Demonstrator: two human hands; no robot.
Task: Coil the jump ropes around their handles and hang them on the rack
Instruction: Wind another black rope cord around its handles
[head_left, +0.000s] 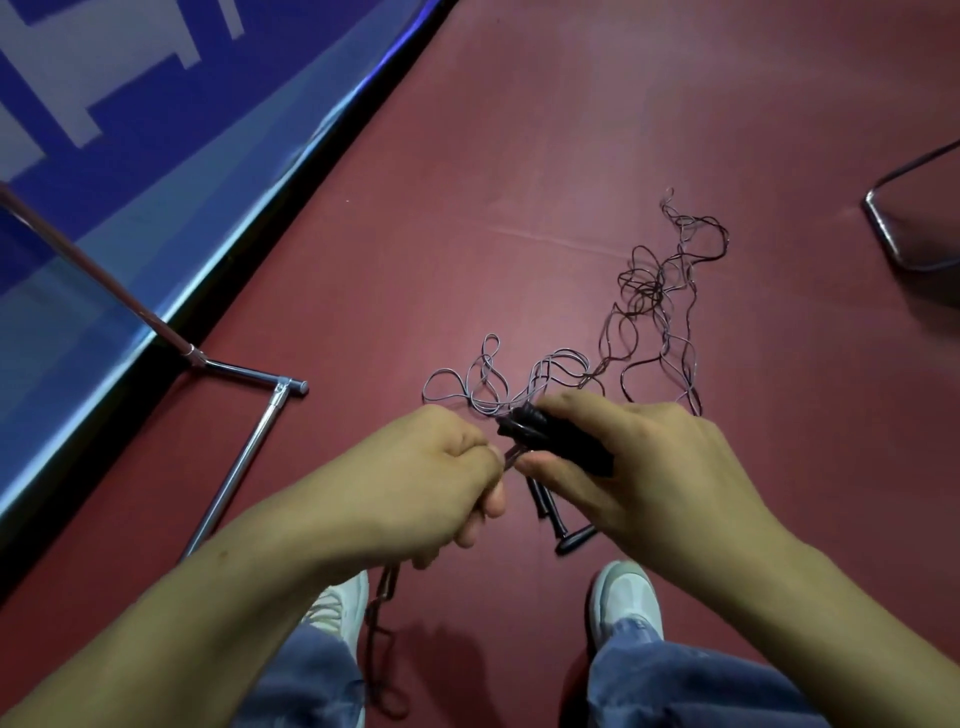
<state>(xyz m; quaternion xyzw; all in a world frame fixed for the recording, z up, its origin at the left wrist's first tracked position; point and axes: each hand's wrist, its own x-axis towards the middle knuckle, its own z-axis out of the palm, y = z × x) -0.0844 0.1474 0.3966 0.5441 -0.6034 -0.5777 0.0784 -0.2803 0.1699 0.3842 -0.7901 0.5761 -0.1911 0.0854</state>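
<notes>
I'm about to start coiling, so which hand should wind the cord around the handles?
Probably the left hand: it pinches the cord right beside the handles, which the right hand grips.

Dim, soft-shadowed lighting; wide-angle edge distortion, slight blur.

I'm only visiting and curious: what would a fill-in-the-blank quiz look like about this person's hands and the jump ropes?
1. The right hand grips a bundle of ____ handles.
2. The left hand pinches a thin ____ close to the handles.
3. More ropes lie tangled on the ____.
4. The person's shoes are ____.

Missing words: black; rope; floor; white.
</notes>
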